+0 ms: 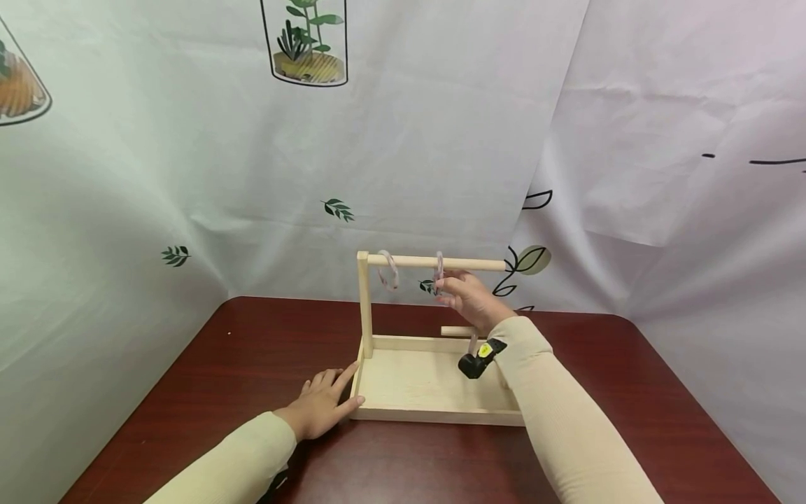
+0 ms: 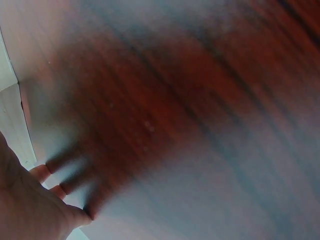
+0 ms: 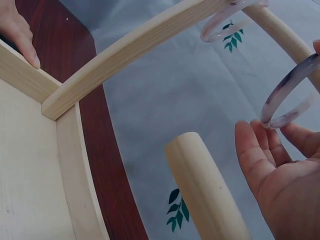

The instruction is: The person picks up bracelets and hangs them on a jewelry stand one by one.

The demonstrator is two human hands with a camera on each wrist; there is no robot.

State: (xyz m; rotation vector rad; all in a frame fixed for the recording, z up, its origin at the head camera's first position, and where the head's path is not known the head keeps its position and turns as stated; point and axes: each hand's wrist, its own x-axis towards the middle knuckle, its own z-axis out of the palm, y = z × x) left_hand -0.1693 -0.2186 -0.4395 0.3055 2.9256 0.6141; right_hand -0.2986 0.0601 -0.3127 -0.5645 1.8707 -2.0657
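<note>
A pale wooden display stand (image 1: 415, 416) has a tray base, a left post and an upper rod (image 1: 472, 264). Two glossy bangles with purplish-white marbling hang on that rod. My right hand (image 1: 474, 299) holds one bangle (image 3: 288, 90) between thumb and fingers, near the middle of the rod. The other bangle (image 1: 389, 271) hangs close to the post, apart from the hand. Fingers spread, my left hand (image 1: 320, 404) rests against the tray's left rim, its fingertips touching the wood.
A shorter lower rod (image 1: 457, 331) ends below my right hand; a pale curved piece (image 1: 473, 343) hangs from it, partly hidden by the wrist camera (image 1: 481, 358). The stand is on a dark red wooden table (image 1: 283, 350), with a printed white cloth (image 1: 441, 140) behind.
</note>
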